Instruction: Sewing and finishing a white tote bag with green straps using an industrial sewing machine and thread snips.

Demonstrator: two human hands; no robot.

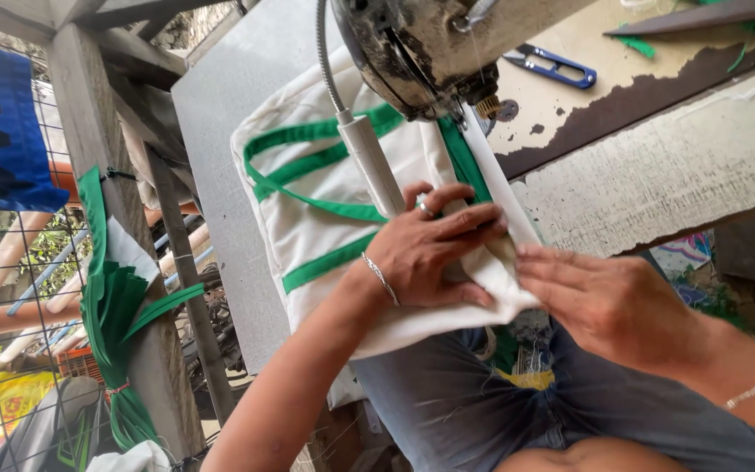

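The white bag [325, 218] with green straps [308, 166] lies on the table [657, 175] under the sewing machine [421, 52]. Its body looks already assembled, with the straps stitched down across the panel. The edge nearest the person appears to be what is left: it sits folded just short of the needle, by a strip of green binding [465, 162].

The left hand [434, 253] lies flat on the fold, palm down, fingers [474, 223] spread and pressing the cloth toward the needle. The right hand [609, 306] comes in from the side, fingers straight and close together, tips touching the folded edge. Neither grips anything.

Blue snips [552, 65] lie well apart, beyond the machine
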